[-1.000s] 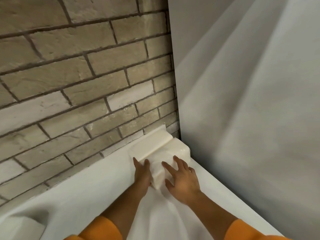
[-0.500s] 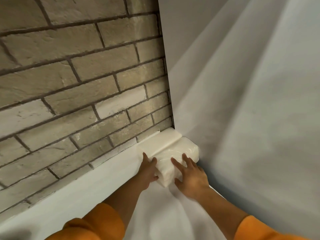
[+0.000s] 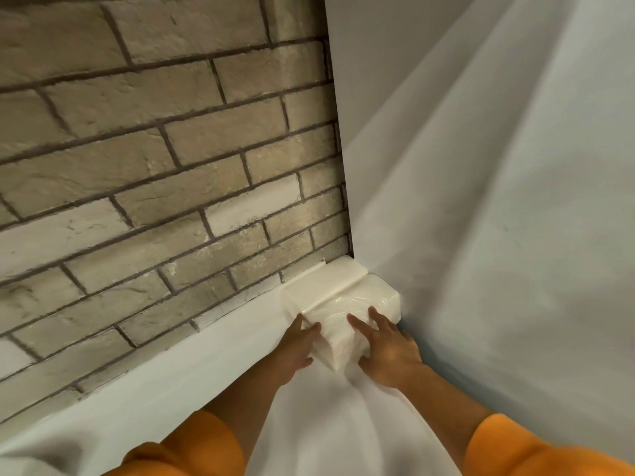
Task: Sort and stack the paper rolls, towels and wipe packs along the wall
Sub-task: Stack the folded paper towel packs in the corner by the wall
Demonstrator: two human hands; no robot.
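Observation:
Two white packs lie side by side in the corner where the brick wall meets the plain wall. The far pack (image 3: 323, 283) lies flat against the brick wall. The near pack (image 3: 354, 310), wrapped in shiny clear film, touches it and reaches the plain wall. My left hand (image 3: 297, 348) presses on the near pack's left end, fingers on its side. My right hand (image 3: 388, 345) rests on its top and right side, fingers spread. Both hands hold this wrapped pack between them. Orange sleeves cover both forearms.
The brick wall (image 3: 154, 183) runs along the left, the plain grey-white wall (image 3: 498, 218) closes the right. A white cloth-covered surface (image 3: 213, 369) carries the packs and stretches left along the brick wall.
The view has shifted so the corner sits further right. The wrapped pack has been pushed deeper into the corner against the plain wall, with both hands still on it.

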